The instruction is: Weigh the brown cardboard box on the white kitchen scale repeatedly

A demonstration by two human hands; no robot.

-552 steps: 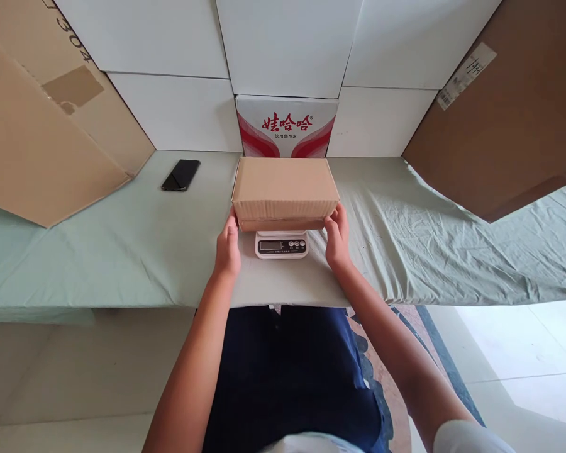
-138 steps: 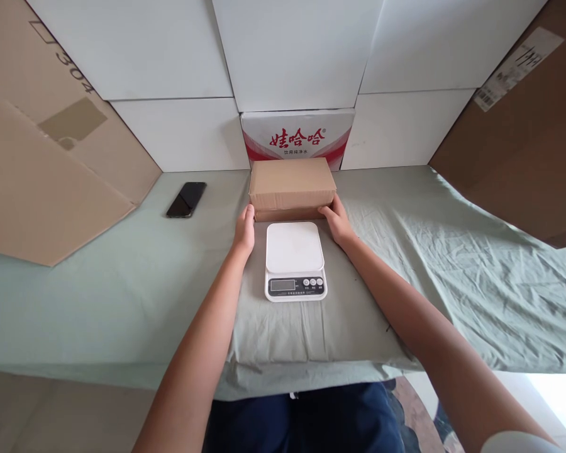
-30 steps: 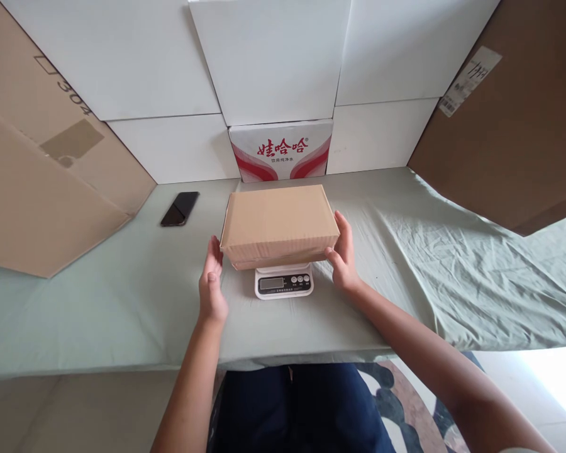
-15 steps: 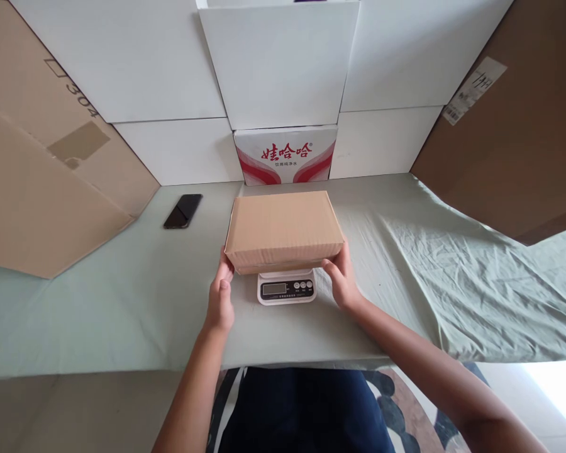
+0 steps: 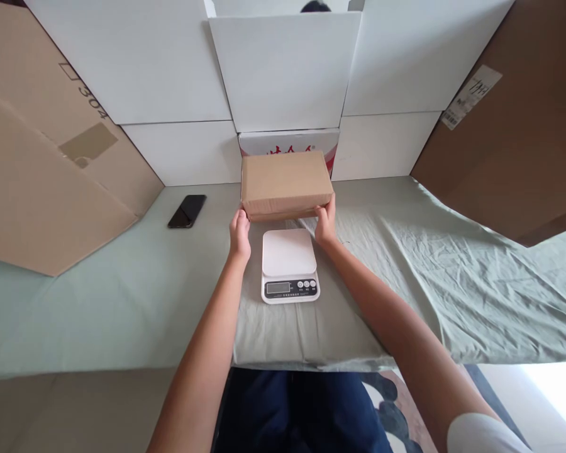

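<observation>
Two hands on one cardboard box [image 5: 287, 182]. Left hand [image 5: 240, 234] grips the near-left lower corner, fingers curled under the edge; right hand [image 5: 326, 220] clasps the near-right lower corner, thumb on the front face. Box is plain brown, closed, no print visible; it sits behind the scale, whether raised or resting on the cloth I cannot tell.

One white kitchen scale [image 5: 290, 265] just nearer than the box, platform bare, dark display and three round buttons along its front; lettering too small to read.

One red-and-white carton [image 5: 287, 142] behind the box, red characters partly hidden.

One black phone [image 5: 187, 211] lying flat to the left on the green cloth [image 5: 122, 296].

Two large brown cartons lean in: the left carton [image 5: 51, 157] marked "304", the right carton [image 5: 514, 138] bearing a white barcode label [image 5: 471, 95].
</observation>
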